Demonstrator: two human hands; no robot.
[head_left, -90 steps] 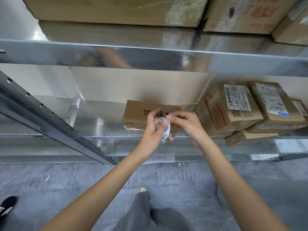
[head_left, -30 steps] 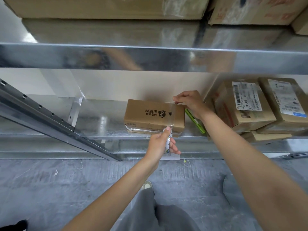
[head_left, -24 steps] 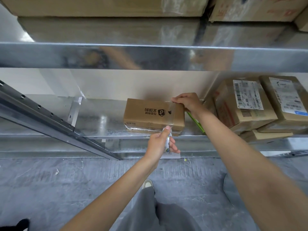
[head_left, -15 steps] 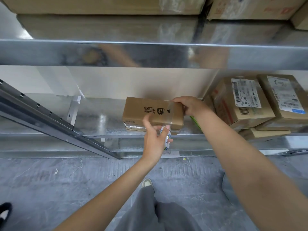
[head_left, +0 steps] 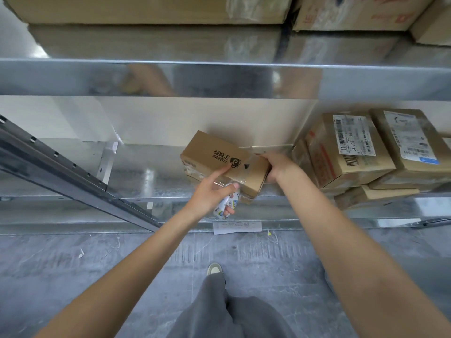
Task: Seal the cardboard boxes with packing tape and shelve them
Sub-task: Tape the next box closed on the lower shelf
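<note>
The left hand clutched a tape roll in its lower fingers while its forefinger pressed the printed cardboard box, which the right hand gripped by its end, tilted on the metal shelf beside labelled parcels.

The cardboard box now sits skewed on the shelf, the right hand gripping its end, the left forefinger pressing its top.

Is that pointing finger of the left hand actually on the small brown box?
Touching: the head view shows the left hand laying its index fingertip on the box.
</note>
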